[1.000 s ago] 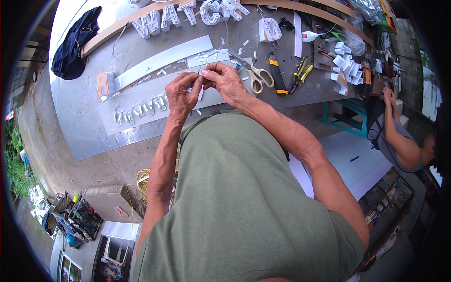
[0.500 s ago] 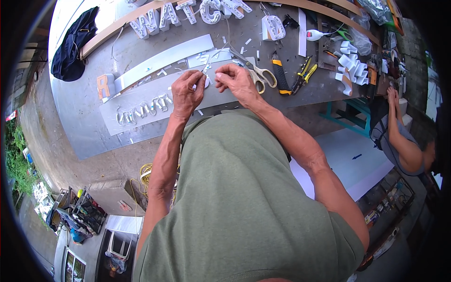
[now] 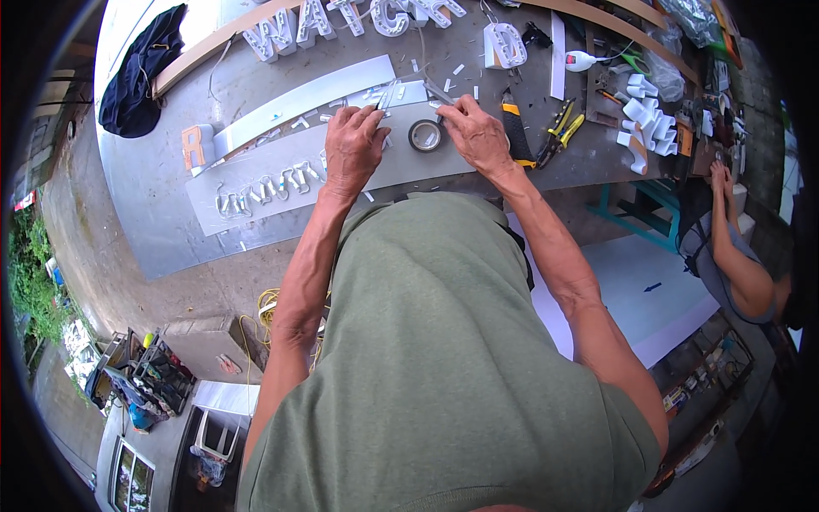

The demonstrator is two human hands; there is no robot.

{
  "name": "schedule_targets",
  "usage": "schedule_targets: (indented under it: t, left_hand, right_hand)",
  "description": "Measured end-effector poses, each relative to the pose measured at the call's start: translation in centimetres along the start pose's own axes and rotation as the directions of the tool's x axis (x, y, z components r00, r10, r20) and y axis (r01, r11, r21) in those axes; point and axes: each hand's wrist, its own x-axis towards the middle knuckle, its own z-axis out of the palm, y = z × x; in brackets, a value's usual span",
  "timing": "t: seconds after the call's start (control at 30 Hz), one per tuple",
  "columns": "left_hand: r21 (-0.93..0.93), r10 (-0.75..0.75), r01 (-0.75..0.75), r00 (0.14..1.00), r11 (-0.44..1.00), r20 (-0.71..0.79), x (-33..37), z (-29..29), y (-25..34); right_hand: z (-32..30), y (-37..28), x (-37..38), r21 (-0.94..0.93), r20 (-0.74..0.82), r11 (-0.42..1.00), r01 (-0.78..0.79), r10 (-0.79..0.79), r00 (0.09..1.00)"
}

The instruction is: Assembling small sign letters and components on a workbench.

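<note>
My left hand (image 3: 353,152) is closed in a pinch over the grey sheet, with a thin pale wire (image 3: 389,92) rising from its fingertips. To its right, my right hand (image 3: 474,135) has its fingers wrapped round a pair of scissors; their grey blades (image 3: 438,90) point away from me, and the hand covers the handles. Between both hands a roll of black tape (image 3: 425,135) lies flat. Left of my left hand, a row of small wired light modules (image 3: 264,194) rests on the grey sheet (image 3: 209,209).
White channel letters (image 3: 316,26) stand along the far side. A long white strip (image 3: 299,98) lies among scattered clippings. A yellow-black cutter (image 3: 514,128), yellow-handled pliers (image 3: 560,128) and white curved pieces (image 3: 646,119) lie at right. Another person's arm (image 3: 732,230) shows at far right.
My right hand has moved right and taken hold of the scissors, which lay loose before. The tape roll between my hands has come into plain view. My left hand has shifted slightly right.
</note>
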Motion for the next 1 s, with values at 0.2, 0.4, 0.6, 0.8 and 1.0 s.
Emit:
schedule_targets:
  t: [0.2, 0.4, 0.6, 0.8, 1.0]
  left_hand:
    - [-0.09, 0.019, -0.016, 0.999, 0.996, 0.032, -0.1, -0.3, -1.0]
    - [-0.176, -0.073, 0.086, 0.994, 0.981, 0.078, -0.2, -0.2, -1.7]
    - [-0.139, 0.002, -0.01, 0.999, 0.99, -0.053, 0.9, -2.5, 1.2]
    - [-0.477, 0.108, 0.126, 0.894, 0.87, 0.435, 0.2, -1.3, 4.6]
    - [-0.551, 0.236, 0.192, 0.756, 0.812, 0.611, 1.4, -1.4, 4.0]
  right_hand:
    - [-0.8, 0.1, 0.7, -0.062, 0.053, 0.989, 0.134, -0.131, 0.99]
    - [-2.8, -1.2, 1.3, -0.061, 0.179, 0.982, 0.178, -0.165, 0.97]
    - [-2.8, -0.4, 0.9, 0.027, 0.403, 0.994, -0.11, 0.09, 0.911]
    - [-4.5, -0.6, 1.3, 0.194, 0.679, 0.873, -0.448, 0.21, 0.703]
    - [-8.0, -1.6, 1.3, 0.348, 0.811, 0.674, -0.652, 0.133, 0.57]
